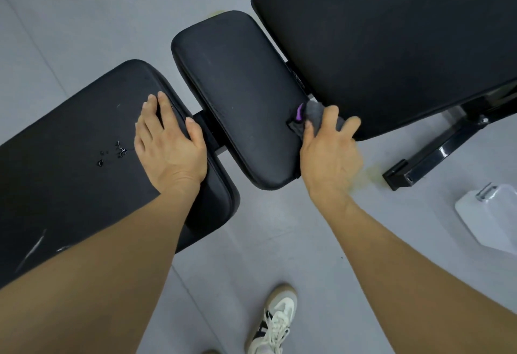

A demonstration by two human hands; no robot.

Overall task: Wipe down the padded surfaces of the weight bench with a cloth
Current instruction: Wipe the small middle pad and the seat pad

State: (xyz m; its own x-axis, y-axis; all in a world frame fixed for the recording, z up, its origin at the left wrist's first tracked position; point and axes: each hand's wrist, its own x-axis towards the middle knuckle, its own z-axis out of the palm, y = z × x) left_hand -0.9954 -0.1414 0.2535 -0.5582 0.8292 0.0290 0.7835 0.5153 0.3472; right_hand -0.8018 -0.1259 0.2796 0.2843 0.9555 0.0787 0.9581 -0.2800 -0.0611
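Head view: nearest, a white shoe (275,323) is being planted on the grey floor (84,18), and a clear spray bottle (488,213) is lying on the floor at the right, probably kept within reach. Further on, the left hand (167,141) is being rested flat, fingers straight and holding nothing, on the long pad (70,158) of the weight bench, seemingly to brace the body; droplets (114,153) are sitting just beside it. The grey cloth (316,116) is being gripped in the curled fingers of the right hand (330,146) and pressed to the right edge of the small middle pad (240,96), so its side seam is apparently being wiped. Beyond, the large pad (391,32) is being carried on a black frame (436,152).
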